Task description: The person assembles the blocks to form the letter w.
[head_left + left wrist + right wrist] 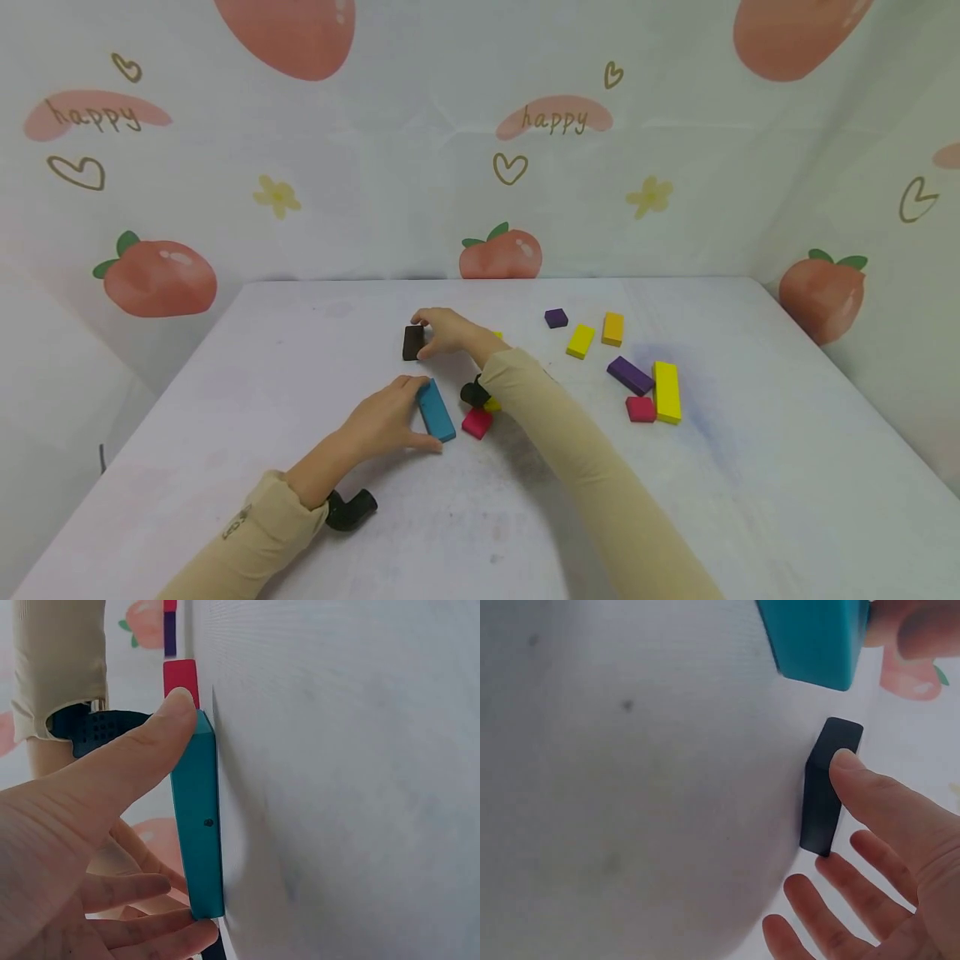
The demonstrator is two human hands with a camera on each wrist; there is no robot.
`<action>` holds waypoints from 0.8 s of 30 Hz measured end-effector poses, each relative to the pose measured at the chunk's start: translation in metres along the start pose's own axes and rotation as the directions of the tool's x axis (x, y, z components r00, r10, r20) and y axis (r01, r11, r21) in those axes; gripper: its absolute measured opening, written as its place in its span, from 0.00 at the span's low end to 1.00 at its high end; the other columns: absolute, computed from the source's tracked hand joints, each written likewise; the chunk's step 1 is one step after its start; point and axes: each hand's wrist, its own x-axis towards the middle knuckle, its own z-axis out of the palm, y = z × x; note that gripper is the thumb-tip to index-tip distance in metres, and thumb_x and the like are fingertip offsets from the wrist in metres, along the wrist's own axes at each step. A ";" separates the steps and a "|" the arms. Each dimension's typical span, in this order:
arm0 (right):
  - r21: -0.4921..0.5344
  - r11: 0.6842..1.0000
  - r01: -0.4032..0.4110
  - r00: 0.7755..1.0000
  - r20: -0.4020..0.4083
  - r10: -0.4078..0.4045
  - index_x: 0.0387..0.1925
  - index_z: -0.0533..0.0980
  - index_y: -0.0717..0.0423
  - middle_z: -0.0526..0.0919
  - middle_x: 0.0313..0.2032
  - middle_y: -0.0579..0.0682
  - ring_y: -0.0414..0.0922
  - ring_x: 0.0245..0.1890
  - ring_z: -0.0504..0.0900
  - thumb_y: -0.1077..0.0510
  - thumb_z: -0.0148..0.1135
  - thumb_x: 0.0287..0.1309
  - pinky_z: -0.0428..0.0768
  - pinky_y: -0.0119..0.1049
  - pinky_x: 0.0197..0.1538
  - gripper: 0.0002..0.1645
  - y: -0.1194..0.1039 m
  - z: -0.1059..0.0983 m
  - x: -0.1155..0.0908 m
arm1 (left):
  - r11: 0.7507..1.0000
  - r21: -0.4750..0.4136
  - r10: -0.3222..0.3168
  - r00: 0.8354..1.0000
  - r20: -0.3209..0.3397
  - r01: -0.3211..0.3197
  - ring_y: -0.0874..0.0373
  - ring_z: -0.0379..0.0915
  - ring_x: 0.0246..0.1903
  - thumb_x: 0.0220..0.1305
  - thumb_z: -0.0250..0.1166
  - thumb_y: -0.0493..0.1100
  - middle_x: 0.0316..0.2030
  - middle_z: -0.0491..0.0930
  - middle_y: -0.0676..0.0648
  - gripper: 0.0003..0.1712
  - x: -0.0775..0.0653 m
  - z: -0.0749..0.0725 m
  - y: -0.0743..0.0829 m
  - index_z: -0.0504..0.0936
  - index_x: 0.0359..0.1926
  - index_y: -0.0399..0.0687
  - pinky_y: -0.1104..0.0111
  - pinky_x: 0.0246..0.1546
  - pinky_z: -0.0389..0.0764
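The left hand (pixel 386 417) is spread along the blue block (pixel 437 411), thumb at its near end and fingertips at its far end, holding it lengthwise on the white table (pixel 300 375). The right hand (pixel 448 331) is partly spread over the black block (pixel 413 343), which lies farther back; its thumb and a fingertip reach the two ends, but I cannot tell whether they pinch it. A red block (pixel 477 422) lies just right of the blue one, with a yellow block (pixel 492 405) partly hidden by the right wrist. Well apart to the right lie a long purple block (pixel 630 376), a long yellow block (pixel 667 392) and a second red block (pixel 641 409), close together, with an orange block (pixel 612 329) behind them.
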 end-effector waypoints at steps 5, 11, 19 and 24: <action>-0.015 1.000 0.006 1.000 -0.015 -0.006 0.62 0.65 0.58 0.72 0.61 0.57 0.49 0.63 0.69 0.58 0.67 0.52 0.67 0.38 0.67 0.35 0.000 0.002 0.001 | 1.000 0.029 0.010 1.000 -0.013 -0.009 0.43 0.69 0.58 0.39 0.75 0.60 0.60 0.69 0.36 0.54 -0.002 -0.001 -0.001 0.65 0.62 0.34 0.51 0.55 0.75; -0.021 1.000 -0.002 0.999 -0.042 0.001 0.60 0.67 0.60 0.74 0.58 0.57 0.48 0.57 0.75 0.58 0.69 0.50 0.73 0.36 0.61 0.35 0.000 0.002 0.000 | 0.997 0.067 0.030 0.999 -0.037 -0.027 0.43 0.71 0.56 0.41 0.74 0.61 0.58 0.72 0.36 0.49 -0.005 -0.004 0.000 0.71 0.58 0.34 0.52 0.52 0.77; 0.009 0.999 0.036 0.999 -0.022 -0.036 0.58 0.68 0.60 0.76 0.55 0.57 0.47 0.55 0.77 0.59 0.69 0.49 0.75 0.36 0.59 0.33 0.000 -0.002 -0.006 | 0.995 0.095 0.044 0.998 -0.046 -0.040 0.44 0.73 0.54 0.43 0.73 0.60 0.56 0.73 0.37 0.44 -0.006 -0.002 0.001 0.73 0.56 0.35 0.53 0.50 0.79; 0.025 0.998 0.064 0.997 0.043 -0.065 0.58 0.68 0.58 0.75 0.56 0.55 0.46 0.56 0.77 0.59 0.69 0.50 0.76 0.36 0.59 0.33 0.002 -0.005 -0.009 | 0.995 0.097 0.042 0.998 -0.045 -0.037 0.43 0.73 0.54 0.44 0.73 0.60 0.56 0.73 0.37 0.44 -0.007 -0.003 0.001 0.74 0.56 0.35 0.53 0.50 0.78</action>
